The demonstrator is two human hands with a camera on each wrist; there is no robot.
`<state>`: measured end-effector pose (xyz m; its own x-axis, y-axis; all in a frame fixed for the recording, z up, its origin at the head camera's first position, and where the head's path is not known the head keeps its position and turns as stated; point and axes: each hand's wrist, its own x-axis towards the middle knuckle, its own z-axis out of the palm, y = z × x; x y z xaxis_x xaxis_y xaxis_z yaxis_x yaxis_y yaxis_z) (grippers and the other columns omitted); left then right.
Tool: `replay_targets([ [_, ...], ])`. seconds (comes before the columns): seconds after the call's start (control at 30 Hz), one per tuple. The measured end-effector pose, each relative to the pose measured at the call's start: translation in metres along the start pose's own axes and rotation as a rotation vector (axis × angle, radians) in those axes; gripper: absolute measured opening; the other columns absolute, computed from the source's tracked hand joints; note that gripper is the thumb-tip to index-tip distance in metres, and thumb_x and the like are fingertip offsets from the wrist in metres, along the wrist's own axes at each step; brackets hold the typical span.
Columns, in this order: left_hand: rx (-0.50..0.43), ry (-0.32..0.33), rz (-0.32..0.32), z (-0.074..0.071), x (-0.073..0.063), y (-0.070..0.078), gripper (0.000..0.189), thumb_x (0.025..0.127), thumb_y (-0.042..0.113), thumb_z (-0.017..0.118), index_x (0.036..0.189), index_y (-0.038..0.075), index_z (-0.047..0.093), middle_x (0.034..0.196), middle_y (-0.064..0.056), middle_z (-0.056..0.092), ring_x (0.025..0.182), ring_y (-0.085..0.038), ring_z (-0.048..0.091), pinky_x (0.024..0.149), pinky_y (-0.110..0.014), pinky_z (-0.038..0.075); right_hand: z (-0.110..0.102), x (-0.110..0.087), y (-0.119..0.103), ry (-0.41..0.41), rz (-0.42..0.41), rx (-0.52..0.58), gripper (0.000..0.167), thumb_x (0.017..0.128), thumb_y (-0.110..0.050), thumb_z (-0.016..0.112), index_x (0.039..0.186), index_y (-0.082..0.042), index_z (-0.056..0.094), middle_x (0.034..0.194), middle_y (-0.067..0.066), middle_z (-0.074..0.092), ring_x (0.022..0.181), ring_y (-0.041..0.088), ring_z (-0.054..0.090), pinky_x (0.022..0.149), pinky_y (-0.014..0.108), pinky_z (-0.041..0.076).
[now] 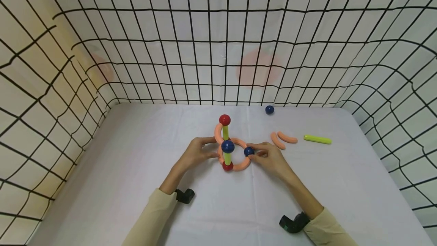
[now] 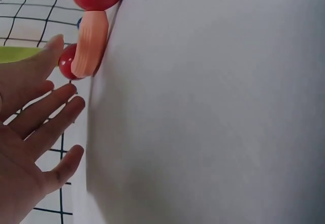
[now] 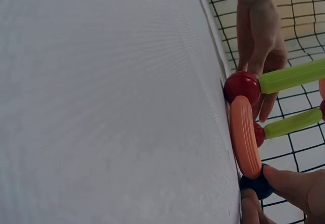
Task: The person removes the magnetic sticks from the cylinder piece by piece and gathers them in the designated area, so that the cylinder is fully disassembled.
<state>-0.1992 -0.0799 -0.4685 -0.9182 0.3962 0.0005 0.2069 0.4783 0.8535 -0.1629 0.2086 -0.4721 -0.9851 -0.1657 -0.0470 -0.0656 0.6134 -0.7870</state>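
Observation:
A model of rods and balls stands on the table. Its base is a ring of curved orange rods [image 1: 241, 165] joined by red balls [image 3: 242, 87] and a blue ball [image 1: 249, 152]. Two green rods [image 3: 292, 76] rise from the ring; a red ball [image 1: 224, 120] tops the far one and another blue ball [image 1: 227, 146] the near one, with a curved orange rod [image 1: 217, 133] at that upper level. My right hand [image 1: 271, 158] pinches the ring's blue ball between thumb and fingers. Along the model's left side, my left hand [image 1: 198, 152] has its fingers extended and spread, fingertips right at the rods.
Two loose curved orange rods [image 1: 287, 137] and a straight green rod [image 1: 317, 139] lie to the right of the model. Farther back sits a loose blue ball [image 1: 269, 109]. Black netting [image 1: 211, 41] encloses the white table [image 1: 136, 162] at the back and sides.

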Motion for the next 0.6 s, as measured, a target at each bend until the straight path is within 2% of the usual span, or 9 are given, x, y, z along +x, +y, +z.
replay_targets([
  [0.13,0.038,-0.012,-0.017,0.004,0.004,0.001,0.049,0.085,0.009,0.085,0.13,0.0,0.07,0.132,-0.015,0.071,0.136,-0.033,0.059,0.12,-0.057,0.041,0.001,0.001,0.0,-0.003,-0.002,-0.009,0.041,0.094,-0.017,0.077,0.134,-0.011,0.071,0.115,0.013,0.07,0.098,0.023,0.069,0.083,0.032,0.055],
  [0.33,0.087,0.001,0.01,0.007,0.005,0.002,0.035,0.083,0.008,0.086,0.115,-0.001,0.077,0.115,-0.015,0.077,0.122,-0.032,0.067,0.114,-0.052,0.049,0.001,0.003,0.0,-0.011,0.002,-0.008,0.04,0.095,-0.017,0.076,0.134,-0.011,0.071,0.114,0.012,0.071,0.095,0.021,0.068,0.079,0.029,0.052],
  [0.6,0.145,0.015,0.038,0.012,-0.003,0.005,0.037,0.082,0.009,0.087,0.117,0.001,0.078,0.121,-0.016,0.076,0.119,-0.034,0.066,0.109,-0.053,0.051,-0.002,0.007,0.0,-0.009,0.035,0.011,0.039,0.096,-0.018,0.075,0.135,-0.013,0.07,0.121,0.014,0.071,0.099,0.023,0.067,0.079,0.03,0.051],
])
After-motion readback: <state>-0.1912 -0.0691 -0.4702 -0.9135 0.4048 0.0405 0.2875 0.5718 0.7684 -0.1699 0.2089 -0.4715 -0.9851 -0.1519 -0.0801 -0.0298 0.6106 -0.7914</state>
